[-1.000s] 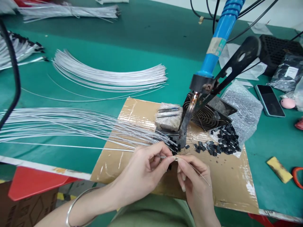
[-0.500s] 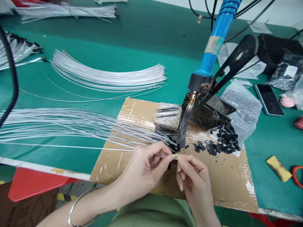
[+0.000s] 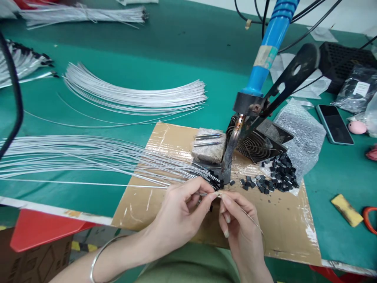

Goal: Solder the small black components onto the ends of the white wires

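Note:
Above the front of the cardboard, my left hand (image 3: 182, 212) is closed in a pinch on a thin white wire (image 3: 88, 183), which runs off to the left. Its end is hidden by my fingers. My right hand (image 3: 240, 224) meets it fingertip to fingertip, pinching a fine metallic strand (image 3: 252, 220) that curves back over the hand and looks like solder wire. Just beyond my fingers, a bundle of white wires (image 3: 123, 157) ends in small black connectors (image 3: 216, 181). The blue-handled soldering iron (image 3: 262, 59) is fixed in a black stand, its tip pointing down near those connectors.
Loose black connectors (image 3: 282, 173) lie on the cardboard (image 3: 288, 224) at right, by a bubble-wrap bag (image 3: 306, 133). A fan (image 3: 256, 141) and a block with metal tips (image 3: 209, 151) sit behind. A phone (image 3: 335, 124), yellow sponge (image 3: 346, 210) and wire bundle (image 3: 132, 92) lie around.
My left forearm and bracelet have shifted slightly to the right. Both hands keep nearly the same pinch in the same place.

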`<action>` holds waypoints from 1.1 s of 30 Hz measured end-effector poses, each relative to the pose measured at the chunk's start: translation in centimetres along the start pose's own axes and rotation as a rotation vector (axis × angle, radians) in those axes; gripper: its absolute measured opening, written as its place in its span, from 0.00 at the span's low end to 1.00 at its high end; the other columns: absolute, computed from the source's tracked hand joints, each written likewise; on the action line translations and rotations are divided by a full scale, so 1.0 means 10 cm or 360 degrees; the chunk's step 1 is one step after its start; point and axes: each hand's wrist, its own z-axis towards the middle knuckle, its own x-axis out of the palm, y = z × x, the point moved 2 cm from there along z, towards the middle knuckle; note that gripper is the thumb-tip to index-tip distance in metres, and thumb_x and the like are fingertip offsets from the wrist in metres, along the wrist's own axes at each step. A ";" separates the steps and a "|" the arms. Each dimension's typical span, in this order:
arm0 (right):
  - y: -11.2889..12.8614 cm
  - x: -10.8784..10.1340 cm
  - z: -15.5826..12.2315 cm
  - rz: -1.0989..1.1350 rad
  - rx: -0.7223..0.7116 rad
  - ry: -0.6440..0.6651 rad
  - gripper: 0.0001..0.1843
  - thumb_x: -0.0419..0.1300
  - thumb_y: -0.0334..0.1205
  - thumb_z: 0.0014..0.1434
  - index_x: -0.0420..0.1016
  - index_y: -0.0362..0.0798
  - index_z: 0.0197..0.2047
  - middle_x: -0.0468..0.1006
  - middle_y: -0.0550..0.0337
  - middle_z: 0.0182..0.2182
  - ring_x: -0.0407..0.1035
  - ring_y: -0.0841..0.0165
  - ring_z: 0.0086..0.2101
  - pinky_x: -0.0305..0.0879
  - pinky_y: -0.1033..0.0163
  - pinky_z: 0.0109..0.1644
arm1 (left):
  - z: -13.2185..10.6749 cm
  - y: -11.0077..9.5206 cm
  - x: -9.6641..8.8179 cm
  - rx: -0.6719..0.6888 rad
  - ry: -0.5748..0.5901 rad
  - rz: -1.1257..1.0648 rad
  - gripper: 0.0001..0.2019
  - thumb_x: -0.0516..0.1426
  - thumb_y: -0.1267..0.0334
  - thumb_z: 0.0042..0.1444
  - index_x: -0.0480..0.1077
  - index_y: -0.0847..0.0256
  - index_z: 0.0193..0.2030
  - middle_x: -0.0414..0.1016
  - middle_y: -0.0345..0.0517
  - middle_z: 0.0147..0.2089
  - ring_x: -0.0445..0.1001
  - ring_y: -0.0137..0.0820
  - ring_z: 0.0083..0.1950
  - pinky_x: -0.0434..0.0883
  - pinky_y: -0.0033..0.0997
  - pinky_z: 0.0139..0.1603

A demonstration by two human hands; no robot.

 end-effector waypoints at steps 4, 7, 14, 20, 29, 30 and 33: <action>0.00 0.04 0.00 0.0013 -0.0027 -0.0037 0.14 0.78 0.50 0.55 0.89 0.48 0.32 0.70 0.66 0.19 0.56 0.77 0.17 0.55 0.71 0.14 | -0.01 0.04 0.03 -0.0024 -0.0027 -0.0023 0.12 0.58 0.61 0.70 0.75 0.61 0.35 0.62 0.33 0.23 0.55 0.24 0.23 0.55 0.25 0.24; -0.01 0.05 -0.01 0.0031 -0.0045 -0.0055 0.14 0.78 0.50 0.55 0.89 0.48 0.32 0.70 0.65 0.20 0.56 0.77 0.17 0.55 0.71 0.14 | -0.03 0.08 0.05 -0.0050 -0.0044 -0.0065 0.11 0.58 0.60 0.71 0.75 0.60 0.36 0.66 0.35 0.24 0.59 0.25 0.23 0.59 0.26 0.25; -0.01 0.06 -0.01 0.0055 -0.0046 -0.0059 0.14 0.78 0.50 0.56 0.88 0.48 0.29 0.70 0.65 0.20 0.58 0.77 0.17 0.58 0.73 0.14 | -0.04 0.09 0.06 -0.0127 -0.0063 -0.0243 0.11 0.63 0.56 0.68 0.76 0.59 0.36 0.76 0.41 0.26 0.69 0.28 0.25 0.67 0.26 0.26; 0.00 0.01 -0.03 0.0031 -0.0048 0.0001 0.15 0.75 0.53 0.63 0.92 0.52 0.43 0.76 0.63 0.24 0.66 0.76 0.18 0.68 0.72 0.18 | 0.00 0.08 0.05 -0.0126 -0.0141 -0.0247 0.09 0.62 0.61 0.68 0.77 0.60 0.36 0.75 0.39 0.25 0.67 0.26 0.24 0.65 0.24 0.24; -0.02 0.00 -0.01 -0.0118 -0.0200 -0.0071 0.11 0.78 0.50 0.60 0.92 0.52 0.38 0.77 0.64 0.20 0.70 0.74 0.16 0.70 0.71 0.18 | 0.00 0.08 0.03 -0.0020 -0.0134 -0.0135 0.09 0.61 0.63 0.68 0.80 0.61 0.36 0.74 0.39 0.27 0.64 0.25 0.25 0.62 0.25 0.25; -0.02 -0.01 -0.01 -0.0115 -0.0190 -0.0061 0.10 0.78 0.50 0.60 0.92 0.53 0.38 0.78 0.65 0.21 0.70 0.74 0.16 0.70 0.71 0.18 | 0.00 0.08 0.03 -0.0006 -0.0135 -0.0128 0.09 0.61 0.64 0.68 0.80 0.61 0.36 0.74 0.39 0.26 0.64 0.25 0.25 0.62 0.25 0.26; -0.04 -0.03 -0.01 -0.0098 -0.0174 -0.0048 0.09 0.77 0.49 0.61 0.93 0.54 0.39 0.77 0.66 0.22 0.71 0.75 0.17 0.72 0.72 0.20 | 0.01 0.07 0.03 0.0004 -0.0138 -0.0111 0.10 0.61 0.64 0.68 0.80 0.61 0.35 0.74 0.39 0.26 0.64 0.26 0.25 0.61 0.26 0.25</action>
